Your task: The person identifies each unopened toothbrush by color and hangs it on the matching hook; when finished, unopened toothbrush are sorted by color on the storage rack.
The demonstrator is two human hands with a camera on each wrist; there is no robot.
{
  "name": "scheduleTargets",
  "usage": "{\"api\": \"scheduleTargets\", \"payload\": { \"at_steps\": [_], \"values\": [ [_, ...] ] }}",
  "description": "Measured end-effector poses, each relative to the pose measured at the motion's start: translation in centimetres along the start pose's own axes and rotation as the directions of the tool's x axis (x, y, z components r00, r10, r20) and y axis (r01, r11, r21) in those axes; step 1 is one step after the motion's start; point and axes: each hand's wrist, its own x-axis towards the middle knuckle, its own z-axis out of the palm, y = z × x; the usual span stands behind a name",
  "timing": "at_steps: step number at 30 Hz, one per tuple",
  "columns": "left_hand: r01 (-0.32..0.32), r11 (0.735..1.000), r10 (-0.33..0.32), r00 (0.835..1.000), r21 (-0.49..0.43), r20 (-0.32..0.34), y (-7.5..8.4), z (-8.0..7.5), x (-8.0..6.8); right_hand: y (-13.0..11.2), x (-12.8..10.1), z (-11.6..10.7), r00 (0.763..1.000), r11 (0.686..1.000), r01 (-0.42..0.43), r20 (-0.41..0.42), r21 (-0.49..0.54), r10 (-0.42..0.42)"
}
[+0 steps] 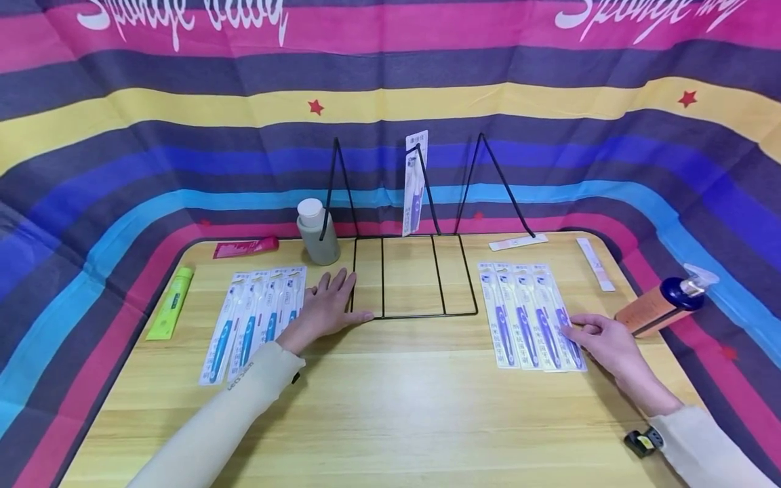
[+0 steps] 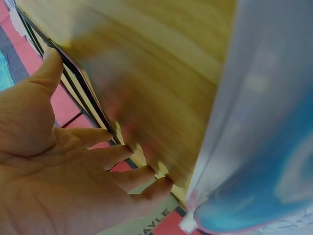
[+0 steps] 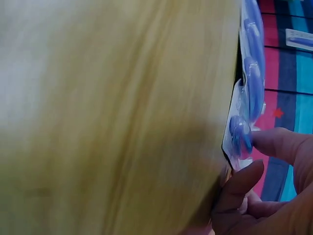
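Observation:
My left hand (image 1: 329,303) lies with fingers spread at the near left corner of a black wire rack (image 1: 427,316); its thumb reaches along the front bar. In the left wrist view the fingertips (image 2: 157,188) meet the tabletop. On the right, several purple toothbrushes in clear card packs (image 1: 518,318) lie side by side. My right hand (image 1: 604,342) pinches the outer edge of the rightmost packaged toothbrush (image 3: 239,137) between thumb and fingers. Another packaged toothbrush (image 1: 415,183) stands upright in the rack.
Blue packaged toothbrushes (image 1: 250,325) lie left of the left hand. Behind it stands a grey bottle (image 1: 318,234) with a white cap. Green (image 1: 171,305) and red (image 1: 244,247) tubes lie at the left, two slim sachets (image 1: 518,242) at the back right. An orange pump bottle (image 1: 662,305) stands beside the right hand.

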Motion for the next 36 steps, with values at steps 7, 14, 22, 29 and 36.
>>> {"api": "scheduleTargets", "payload": {
  "at_steps": [7,14,22,29,36],
  "values": [
    [-0.003,1.000,0.003,1.000,-0.004,0.000,-0.2,-0.1,-0.3,-0.3,-0.2,0.5,0.998,1.000,0.011,-0.055,-0.022,-0.013],
    [0.009,1.000,-0.009,1.000,-0.008,0.009,-0.2,-0.1,-0.1,-0.3,-0.7,0.8,0.997,0.990,0.033,-0.073,0.137,-0.023],
    [-0.003,1.000,0.003,1.000,-0.003,0.003,0.0,-0.4,-0.1,-2.6,-2.1,2.0,0.993,0.850,0.065,-0.115,0.523,-0.006],
    [0.005,1.000,-0.005,1.000,-0.012,0.009,-0.1,-0.3,-0.1,-6.4,-3.6,5.2,0.992,0.736,0.122,-0.063,0.666,-0.108],
    [0.007,1.000,-0.007,1.000,-0.019,0.014,0.1,0.0,0.0,-9.8,-4.5,8.6,0.954,0.590,0.267,-0.120,0.762,-0.276]
  ]
}}
